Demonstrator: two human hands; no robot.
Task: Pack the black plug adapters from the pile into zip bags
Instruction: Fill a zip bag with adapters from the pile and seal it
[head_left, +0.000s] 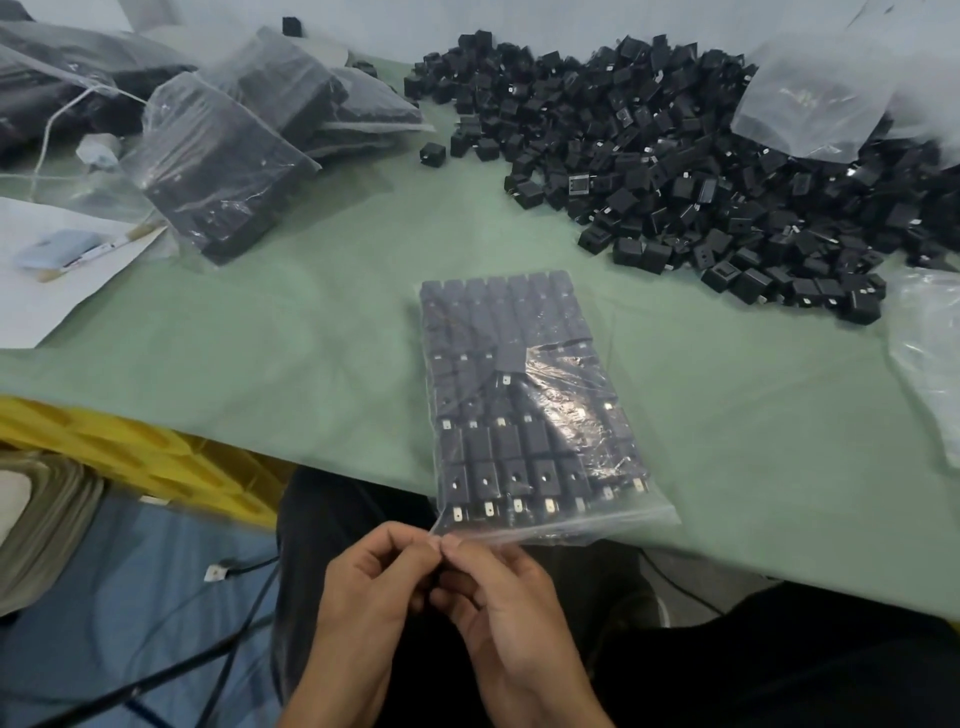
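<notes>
A clear zip bag filled with neat rows of black plug adapters lies flat on the green table, its mouth hanging over the near edge. My left hand and my right hand meet at the bag's near left corner, and both pinch the zip strip there between thumb and fingers. A large loose pile of black plug adapters covers the far right of the table.
Several filled bags lie at the far left. Empty clear bags sit on the pile and at the right edge. White paper lies at the left. A yellow crate and cables are below the table.
</notes>
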